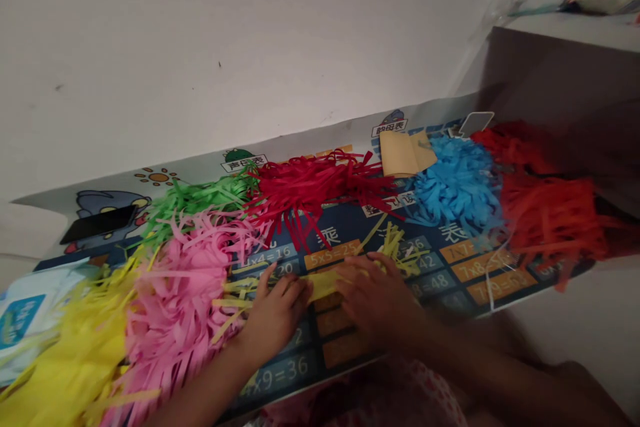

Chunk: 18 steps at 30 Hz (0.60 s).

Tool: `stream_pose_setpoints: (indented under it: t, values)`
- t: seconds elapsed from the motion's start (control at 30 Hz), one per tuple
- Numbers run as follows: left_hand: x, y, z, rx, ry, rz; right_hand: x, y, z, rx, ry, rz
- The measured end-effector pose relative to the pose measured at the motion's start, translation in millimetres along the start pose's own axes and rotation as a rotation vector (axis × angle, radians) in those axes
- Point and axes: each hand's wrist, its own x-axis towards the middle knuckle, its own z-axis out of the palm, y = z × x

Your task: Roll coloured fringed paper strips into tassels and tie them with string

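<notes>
A yellow paper strip with fringed ends (324,285) lies across the printed chart, stretched between my two hands. My left hand (280,312) has its fingers closed over the strip's left end, and loose yellow fringe sticks out past it. Over the right end is my right hand (373,295), its fingers curled round the paper and slightly blurred. More yellow fringe (400,250) spreads beyond that hand. Pink fringed paper (180,293) lies just left of my left hand. The undersides of both hands are hidden.
Yellow fringe (75,353), green fringe (205,200), red fringe (310,190), blue fringe (457,180) and orange-red fringe (550,213) line the table chart (345,350). There are also a dark phone (100,223), a white-blue packet (30,320) and a tan paper piece (405,155). Behind rises a wall (250,47).
</notes>
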Motion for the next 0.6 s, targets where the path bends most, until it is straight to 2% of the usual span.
stream_pose_setpoints:
  t: [0.1,0.2,0.33,0.43,0.5,0.6]
  values:
    - [-3.7,5.2,-2.4,0.039,0.002,0.019,0.2,-19.9,15.9,-0.034,0.017,-0.034]
    - [-9.6,17.7,-7.9,0.088,-0.048,0.011,-8.3,-21.7,28.5,-0.028,0.007,-0.059]
    - [-17.1,36.8,-9.2,0.139,-0.125,-0.053,-21.6,-11.2,24.9,-0.008,-0.025,-0.054]
    - [-22.6,39.9,-4.2,0.120,-0.146,-0.077,-25.4,-0.3,18.7,0.046,-0.066,-0.046]
    - [-27.2,36.1,-1.2,0.059,-0.113,-0.097,-24.7,7.7,15.0,0.115,-0.104,-0.057]
    - [-32.7,29.4,-1.7,-0.115,0.023,-0.195,-18.6,18.5,9.3,0.238,-0.180,0.000]
